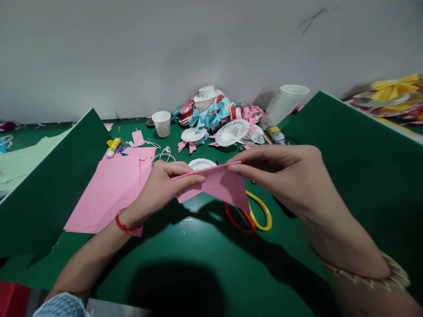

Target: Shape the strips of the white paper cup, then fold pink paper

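A folded piece of pink paper [224, 185] is held up above the green table, its folded edge on top and a notch along its lower side. My left hand [165, 182] pinches its left end between thumb and fingers. At the upper right of the paper, my right hand [284, 176] pinches the top edge. Below and behind the paper lie scissors with one red and one yellow handle loop [262, 215]; their blades are mostly hidden. A white fringed paper disc [202, 164] shows just past the paper.
Pink sheets [112, 189] and a glue stick [113, 148] lie left. A paper cup [161, 124], a pile of paper-cup decorations [211, 112] and stacked cups [284, 103] stand at the back. Green dividers [56, 185] rise on both sides, the other being the right divider [357, 158].
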